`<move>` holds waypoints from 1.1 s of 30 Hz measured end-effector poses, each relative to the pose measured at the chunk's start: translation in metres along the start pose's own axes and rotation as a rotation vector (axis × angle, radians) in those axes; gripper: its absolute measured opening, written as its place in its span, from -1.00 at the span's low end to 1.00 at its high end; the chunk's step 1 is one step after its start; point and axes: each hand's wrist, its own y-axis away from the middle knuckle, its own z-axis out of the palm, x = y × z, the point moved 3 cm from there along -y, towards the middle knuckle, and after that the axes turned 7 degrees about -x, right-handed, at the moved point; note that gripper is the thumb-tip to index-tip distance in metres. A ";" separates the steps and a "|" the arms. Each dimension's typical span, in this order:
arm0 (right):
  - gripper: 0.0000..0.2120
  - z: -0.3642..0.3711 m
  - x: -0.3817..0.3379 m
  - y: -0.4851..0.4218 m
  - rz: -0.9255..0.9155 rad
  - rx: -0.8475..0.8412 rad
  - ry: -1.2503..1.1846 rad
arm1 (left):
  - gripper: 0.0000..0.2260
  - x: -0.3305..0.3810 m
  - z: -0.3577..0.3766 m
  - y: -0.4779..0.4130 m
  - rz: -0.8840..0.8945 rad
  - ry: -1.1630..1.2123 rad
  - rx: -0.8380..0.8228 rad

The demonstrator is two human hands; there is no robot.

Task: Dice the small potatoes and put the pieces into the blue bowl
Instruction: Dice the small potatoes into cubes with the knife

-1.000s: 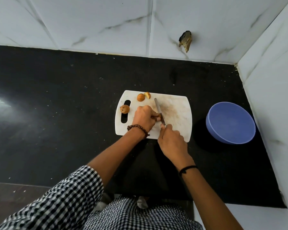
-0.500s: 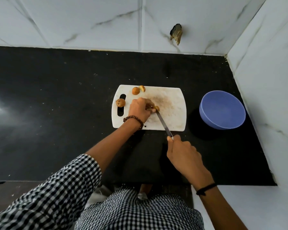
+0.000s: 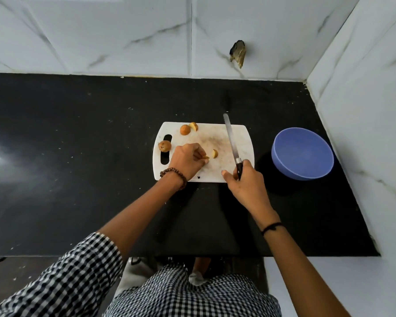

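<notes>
- right hand (image 3: pixel 245 181) wraps the knife (image 3: pixel 231 138) handle, thumb out to the left. blade points away along the right side of the cutting board (image 3: pixel 245 143), probably parked clear of the other hand.
- left hand (image 3: pixel 188 162) is knuckles up with fingers curled, pinching a small potato piece (image 3: pixel 205 158). a cut half (image 3: pixel 214 153) lies just beside it.
- whole potato (image 3: pixel 164 145) by the handle slot, second potato (image 3: pixel 185 129) at the far edge.
- blue bowl (image 3: pixel 303 154) sits right of the board, no pieces visible in it.

Black counter (image 3: pixel 78 156), pale specks; white marbled wall tiles (image 3: pixel 101 30); dark ragged hole (image 3: pixel 238 52) in tile.
</notes>
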 end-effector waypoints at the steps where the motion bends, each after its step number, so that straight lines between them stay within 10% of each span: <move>1: -0.73 0.003 -0.004 -0.011 -0.026 0.034 0.015 | -0.85 -0.002 0.000 0.002 0.001 0.013 0.003; 21: -0.72 0.025 -0.067 -0.128 -0.221 0.051 0.102 | -0.89 -0.013 0.003 -0.002 -0.039 0.111 0.002; 33: -0.61 -0.008 0.000 -0.055 0.006 0.017 -0.355 | -0.91 0.006 0.019 -0.019 -0.004 0.045 0.029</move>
